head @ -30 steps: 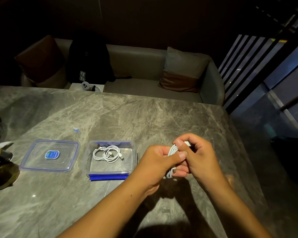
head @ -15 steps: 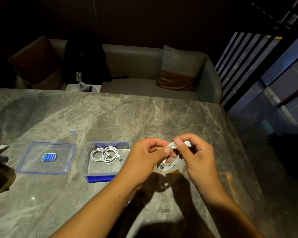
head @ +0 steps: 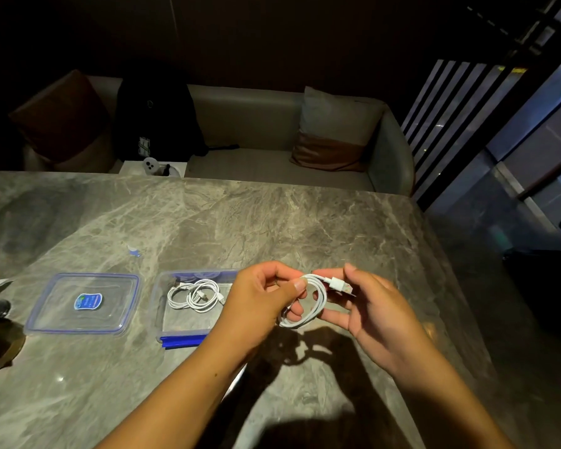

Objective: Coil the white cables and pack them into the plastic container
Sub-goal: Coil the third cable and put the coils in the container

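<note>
The fingers [head: 297, 284] of my left hand [head: 259, 306] are curling round a coiled white cable [head: 318, 301], the thumb pinching the top of the loops. My right hand [head: 379, 315] is pinching that cable's white plug [head: 337, 282] between thumb and forefinger, and its lower fingers are lying against the far side of the coil. Both hands are holding the coil above the desk [head: 272, 222], over their own shadow.

Just left, I am seeing the plastic container [head: 161, 322] sitting open on the desk, partly behind my left hand, with a blue clip [head: 182, 341] along its near edge. More coiled white cables [head: 193, 294] are lying inside it. The lid [head: 46, 322] is lying flat further left, apart from the container, and is showing a blue label [head: 88, 301].

Beyond the desk's far edge a sofa [head: 256, 108] is carrying a cushion [head: 334, 124] and a dark bag [head: 156, 111].
</note>
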### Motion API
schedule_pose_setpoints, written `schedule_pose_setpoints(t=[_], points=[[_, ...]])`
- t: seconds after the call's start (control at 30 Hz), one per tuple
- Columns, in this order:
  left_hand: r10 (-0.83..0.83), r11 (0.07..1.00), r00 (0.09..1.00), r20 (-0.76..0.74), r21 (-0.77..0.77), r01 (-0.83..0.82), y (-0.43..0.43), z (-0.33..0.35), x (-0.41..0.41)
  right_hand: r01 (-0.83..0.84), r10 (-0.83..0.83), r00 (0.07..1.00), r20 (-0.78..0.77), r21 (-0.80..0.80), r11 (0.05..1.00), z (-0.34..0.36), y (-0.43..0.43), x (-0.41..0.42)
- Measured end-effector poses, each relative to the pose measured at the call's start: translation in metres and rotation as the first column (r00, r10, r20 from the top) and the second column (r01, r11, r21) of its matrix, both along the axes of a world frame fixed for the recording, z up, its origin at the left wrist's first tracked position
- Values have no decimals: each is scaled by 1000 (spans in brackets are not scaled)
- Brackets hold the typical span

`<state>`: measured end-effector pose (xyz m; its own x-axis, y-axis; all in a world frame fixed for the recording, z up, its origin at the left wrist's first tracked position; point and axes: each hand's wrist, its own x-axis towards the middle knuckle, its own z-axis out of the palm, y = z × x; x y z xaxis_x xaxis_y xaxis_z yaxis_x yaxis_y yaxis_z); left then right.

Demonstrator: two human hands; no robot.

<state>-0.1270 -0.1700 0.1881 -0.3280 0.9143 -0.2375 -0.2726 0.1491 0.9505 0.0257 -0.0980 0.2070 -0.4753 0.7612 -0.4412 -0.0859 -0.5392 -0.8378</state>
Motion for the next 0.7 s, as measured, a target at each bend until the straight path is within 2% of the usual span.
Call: schedule_pose_setpoints(t=[0.07,0.27,0.5,0.7], points=[[-4,1000,1000,-3,0,4,-1,-1,-1,-25,17,997,-70,-116,993,2,2,2],[2,1000,1000,-1,-6,-2,-2,-2,-3,-155,118,974,-194,-190,969,0,2,6],[-26,1000,1000,-7,-4,26,-4,-4,-2,-320,287,934,-213,-139,937,-12,5,13],[-31,999,999,14,6,31,-2,-3,5,-313,299,940,-162,-65,948,-16,-5,4]])
